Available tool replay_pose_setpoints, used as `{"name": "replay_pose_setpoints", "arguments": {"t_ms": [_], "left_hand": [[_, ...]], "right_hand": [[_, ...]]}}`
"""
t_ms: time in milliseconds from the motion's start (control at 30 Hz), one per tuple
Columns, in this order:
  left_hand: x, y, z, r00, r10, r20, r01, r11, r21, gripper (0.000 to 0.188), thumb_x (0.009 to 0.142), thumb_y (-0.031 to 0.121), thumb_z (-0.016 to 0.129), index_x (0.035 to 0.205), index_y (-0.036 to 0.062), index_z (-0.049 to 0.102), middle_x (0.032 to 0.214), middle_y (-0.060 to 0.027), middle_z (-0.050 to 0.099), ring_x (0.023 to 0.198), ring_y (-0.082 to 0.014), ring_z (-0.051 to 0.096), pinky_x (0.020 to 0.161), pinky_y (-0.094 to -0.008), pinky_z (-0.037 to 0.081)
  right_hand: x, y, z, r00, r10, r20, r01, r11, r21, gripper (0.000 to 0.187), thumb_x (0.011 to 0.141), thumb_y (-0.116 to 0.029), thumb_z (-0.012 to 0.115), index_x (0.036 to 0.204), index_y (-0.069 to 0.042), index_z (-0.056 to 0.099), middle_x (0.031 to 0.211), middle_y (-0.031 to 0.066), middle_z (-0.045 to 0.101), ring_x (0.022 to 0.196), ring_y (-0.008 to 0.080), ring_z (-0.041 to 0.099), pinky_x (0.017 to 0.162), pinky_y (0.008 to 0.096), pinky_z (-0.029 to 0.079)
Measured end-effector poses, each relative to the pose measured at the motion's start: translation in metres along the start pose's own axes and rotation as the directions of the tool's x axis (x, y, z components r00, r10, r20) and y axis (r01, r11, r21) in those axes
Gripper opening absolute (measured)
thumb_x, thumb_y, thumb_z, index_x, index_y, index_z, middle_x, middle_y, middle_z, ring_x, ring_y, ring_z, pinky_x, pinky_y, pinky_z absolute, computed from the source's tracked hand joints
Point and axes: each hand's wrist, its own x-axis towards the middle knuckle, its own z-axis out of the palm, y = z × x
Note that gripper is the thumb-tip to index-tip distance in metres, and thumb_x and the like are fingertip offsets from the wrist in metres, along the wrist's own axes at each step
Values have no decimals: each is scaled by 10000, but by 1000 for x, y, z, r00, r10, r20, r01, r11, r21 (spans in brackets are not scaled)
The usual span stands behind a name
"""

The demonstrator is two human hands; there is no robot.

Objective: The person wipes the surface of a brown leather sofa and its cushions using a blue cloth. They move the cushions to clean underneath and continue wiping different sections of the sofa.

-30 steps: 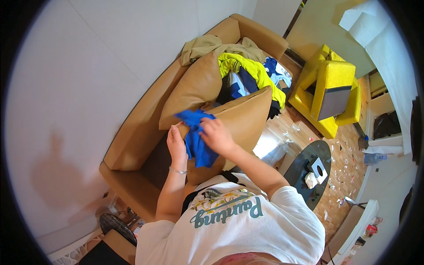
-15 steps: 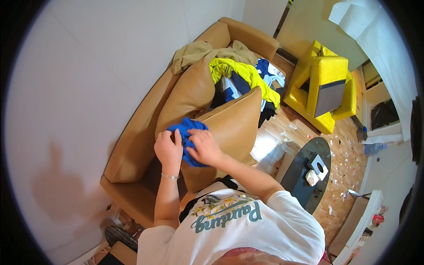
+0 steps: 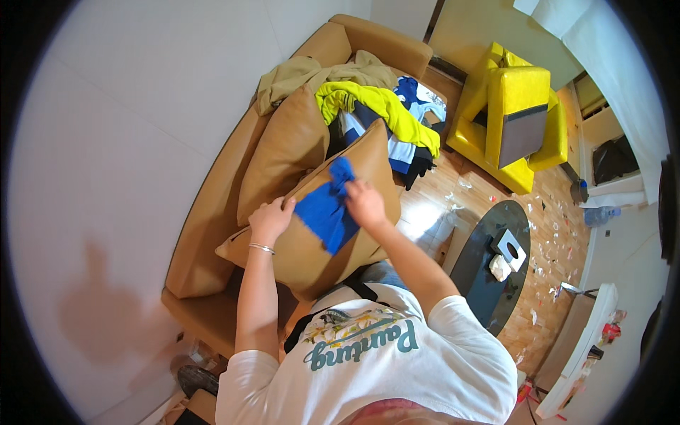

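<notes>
A tan leather-look cushion (image 3: 287,258) leans in front of me on the sofa, and a blue cloth (image 3: 326,214) lies spread over its face. My right hand (image 3: 365,204) is closed on the right side of this cloth, where a bunched end sticks up. On the cushion's upper left edge, beside the cloth's left corner, my left hand (image 3: 270,218) is closed with fingers curled over the edge; its fingertips are partly hidden. A second tan cushion (image 3: 287,145) rests just behind, against the backrest.
The tan sofa (image 3: 202,234) runs along the wall. Heaped clothes, including a bright yellow garment (image 3: 379,103), lie at its far end. Right of it stand a yellow armchair (image 3: 520,117) and a dark oval table (image 3: 489,283) holding a tissue box (image 3: 508,246). Scraps litter the wooden floor (image 3: 549,269).
The blue cloth has gone from bunched between both hands to spread over the cushion. My right hand moved right and up with it; my left moved slightly left onto the cushion's edge.
</notes>
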Motion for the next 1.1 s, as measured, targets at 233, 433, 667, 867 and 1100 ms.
{"name": "replay_pose_setpoints", "arguments": {"t_ms": [233,433,667,867,1100], "left_hand": [[1,39,23,966,159,-206,-143,986,89,485,960,493,524,1047,51,706,1039,-214,674,953,-395,655,852,-509,504],[-7,20,44,950,132,-283,-105,989,108,378,958,387,567,823,37,610,842,-173,697,820,-377,661,733,-518,495],[-9,14,51,913,209,-350,-180,977,115,351,969,361,564,820,46,608,816,-157,684,787,-376,645,732,-508,491],[-10,22,47,926,181,-330,-143,980,137,344,965,351,572,823,38,593,822,-184,676,809,-398,641,740,-525,493],[2,-12,58,940,132,-315,-115,991,72,292,951,338,587,906,54,642,875,-156,702,830,-375,660,747,-512,494]], "right_hand": [[2,0,4,971,-40,-234,88,976,198,366,717,-55,727,1074,-47,646,1037,167,645,1021,383,598,916,494,471],[-9,-20,-1,918,-382,-107,397,892,218,360,689,-68,720,1047,-78,676,1114,128,656,1110,327,614,1055,451,450],[84,106,-12,963,74,-260,-75,997,7,143,761,-45,629,899,-59,664,998,160,651,973,392,610,830,463,525],[68,55,9,986,-15,-166,16,1000,7,163,662,-88,671,819,-62,636,925,161,632,932,373,601,764,479,501],[-25,-43,4,840,-540,-57,538,816,213,368,646,-159,761,997,-115,662,1339,133,612,1207,322,589,969,446,485]]}}
